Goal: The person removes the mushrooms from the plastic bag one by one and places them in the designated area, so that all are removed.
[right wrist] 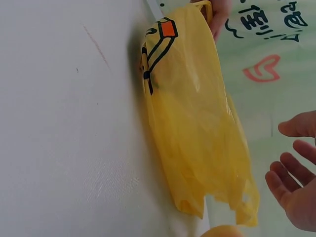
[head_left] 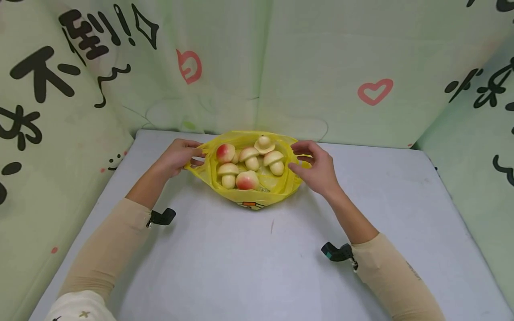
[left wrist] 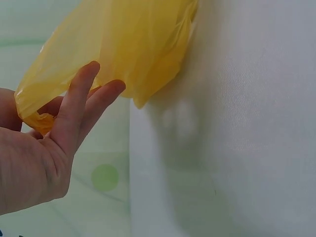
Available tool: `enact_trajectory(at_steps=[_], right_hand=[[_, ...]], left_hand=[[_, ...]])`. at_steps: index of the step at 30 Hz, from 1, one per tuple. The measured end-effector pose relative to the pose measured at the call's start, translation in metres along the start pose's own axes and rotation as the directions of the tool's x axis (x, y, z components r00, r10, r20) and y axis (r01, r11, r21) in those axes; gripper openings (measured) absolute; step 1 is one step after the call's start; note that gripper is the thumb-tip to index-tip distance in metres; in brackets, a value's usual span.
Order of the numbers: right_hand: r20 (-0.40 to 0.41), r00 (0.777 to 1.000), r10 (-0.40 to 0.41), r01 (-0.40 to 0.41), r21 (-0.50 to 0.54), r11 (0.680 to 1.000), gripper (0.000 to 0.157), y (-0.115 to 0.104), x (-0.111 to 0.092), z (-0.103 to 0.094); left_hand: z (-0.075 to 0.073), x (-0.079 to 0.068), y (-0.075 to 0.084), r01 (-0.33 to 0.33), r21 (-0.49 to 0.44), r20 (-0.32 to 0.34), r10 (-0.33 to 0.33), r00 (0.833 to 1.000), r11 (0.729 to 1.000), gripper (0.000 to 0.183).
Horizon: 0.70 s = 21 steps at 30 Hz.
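A yellow plastic bag point(head_left: 277, 189) stands with its mouth spread on the table. In it lie several cream mushroom-shaped pieces, one of them a mushroom point(head_left: 274, 160) near the right side, and two rounder red-blushed ones, such as the peach-like piece point(head_left: 246, 180) at the front. My left hand point(head_left: 179, 157) grips the bag's left handle; in the left wrist view the bunched plastic point(left wrist: 39, 121) runs between thumb and fingers. At the bag's right edge is my right hand point(head_left: 319, 168), fingers loosely bent. The right wrist view shows that hand point(right wrist: 301, 177) apart from the plastic.
The bag is near the far edge of a white table point(head_left: 241, 258). Pale green printed curtains point(head_left: 313, 58) hang behind it and along both sides. Each forearm wears a beige sleeve point(head_left: 108, 240) with a small black camera point(head_left: 162, 217) at the wrist.
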State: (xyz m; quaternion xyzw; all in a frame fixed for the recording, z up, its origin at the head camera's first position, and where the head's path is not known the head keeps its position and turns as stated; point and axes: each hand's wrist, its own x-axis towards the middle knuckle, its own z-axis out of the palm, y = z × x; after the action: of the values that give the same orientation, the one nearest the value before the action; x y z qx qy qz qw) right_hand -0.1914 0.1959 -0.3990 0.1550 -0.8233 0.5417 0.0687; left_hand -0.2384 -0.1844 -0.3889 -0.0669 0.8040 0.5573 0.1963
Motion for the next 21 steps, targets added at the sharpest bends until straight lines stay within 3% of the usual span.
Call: enact_trajectory(at_steps=[7,12,21], right_hand=[[0.039,0.999,-0.011,0.009,0.051,0.999,0.043,-0.005,0.003,0.008],[0.093,0.995,0.031,-0.041,0.104,0.994,0.043,-0.009,0.004,0.017],[0.236,0.966,0.107,-0.123,0.055,0.991,0.046,-0.011,0.008,0.038]], left_hand=[[0.001,-0.001,0.003,-0.006,-0.006,0.010,0.006,1.000,1.000,0.047],[0.002,0.000,0.003,-0.004,-0.012,0.009,0.004,1.000,1.000,0.046],[0.001,-0.001,0.000,-0.006,-0.009,-0.005,0.005,1.000,1.000,0.046]])
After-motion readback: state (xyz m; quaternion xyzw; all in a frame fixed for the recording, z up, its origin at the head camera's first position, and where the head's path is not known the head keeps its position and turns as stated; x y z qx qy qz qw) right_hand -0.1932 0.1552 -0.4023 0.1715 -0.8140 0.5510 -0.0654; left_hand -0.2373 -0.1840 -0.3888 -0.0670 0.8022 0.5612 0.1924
